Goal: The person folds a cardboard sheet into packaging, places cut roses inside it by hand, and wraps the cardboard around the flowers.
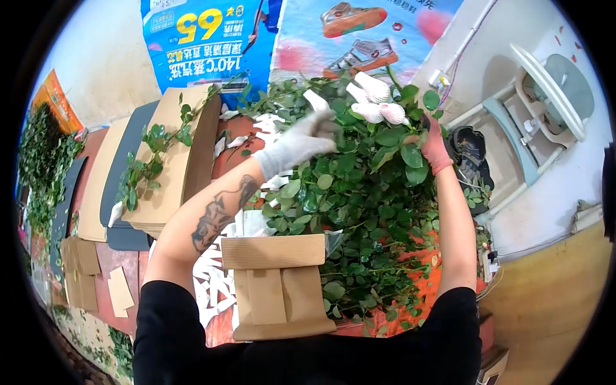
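My left hand (298,144), in a whitish knit glove, hangs over the leafy pile left of the rose heads, its fingers blurred by motion. Whether it holds anything does not show. My right hand (434,146), in a pinkish-red glove, is closed around rose stems at the right side of the pile; leaves hide part of its grip. Next to it several rose heads in white foam nets (378,99) stick up in a cluster. Green rose leaves (359,186) spread below both hands. One more netted head (316,101) lies just above my left hand.
Stacked cardboard sheets (170,102) stand at left, with a netted rose stem (154,144) lying across them. A folded cardboard piece (276,253) sits close to my body. White foam nets (212,282) litter the red table. A high chair (513,128) stands at right.
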Motion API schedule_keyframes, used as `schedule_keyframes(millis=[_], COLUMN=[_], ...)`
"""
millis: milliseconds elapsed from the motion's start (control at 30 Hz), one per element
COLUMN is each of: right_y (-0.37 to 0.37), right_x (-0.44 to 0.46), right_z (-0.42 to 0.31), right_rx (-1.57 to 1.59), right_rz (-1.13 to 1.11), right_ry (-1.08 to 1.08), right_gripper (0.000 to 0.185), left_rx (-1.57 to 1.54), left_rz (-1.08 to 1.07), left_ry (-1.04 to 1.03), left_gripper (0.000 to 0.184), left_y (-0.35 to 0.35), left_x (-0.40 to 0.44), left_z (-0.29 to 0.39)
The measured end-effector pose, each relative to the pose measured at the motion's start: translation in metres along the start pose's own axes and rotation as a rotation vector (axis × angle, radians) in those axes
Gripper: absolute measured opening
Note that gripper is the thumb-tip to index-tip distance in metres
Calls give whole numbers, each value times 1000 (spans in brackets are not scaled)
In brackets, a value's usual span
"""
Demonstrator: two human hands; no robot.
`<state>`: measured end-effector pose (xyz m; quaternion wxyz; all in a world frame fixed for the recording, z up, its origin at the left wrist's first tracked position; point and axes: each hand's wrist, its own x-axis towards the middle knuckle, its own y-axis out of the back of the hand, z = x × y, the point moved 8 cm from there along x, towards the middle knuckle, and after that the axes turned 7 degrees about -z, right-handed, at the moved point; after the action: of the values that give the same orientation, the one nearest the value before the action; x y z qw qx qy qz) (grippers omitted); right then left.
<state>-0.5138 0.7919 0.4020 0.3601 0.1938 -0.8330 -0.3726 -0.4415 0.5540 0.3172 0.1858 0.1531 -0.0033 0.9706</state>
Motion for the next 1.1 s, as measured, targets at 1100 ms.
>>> schedule_keyframes(millis=[1100], right_y=[15], right_x=[-67], right_z=[4], right_rx=[-404], right_rz=[233], right_ry=[189], right_gripper=[93], left_rx=[1575], left_rz=[-98], left_ry=[314], left_gripper=[24], left_y=[-28], left_x=[22], left_z=[-16])
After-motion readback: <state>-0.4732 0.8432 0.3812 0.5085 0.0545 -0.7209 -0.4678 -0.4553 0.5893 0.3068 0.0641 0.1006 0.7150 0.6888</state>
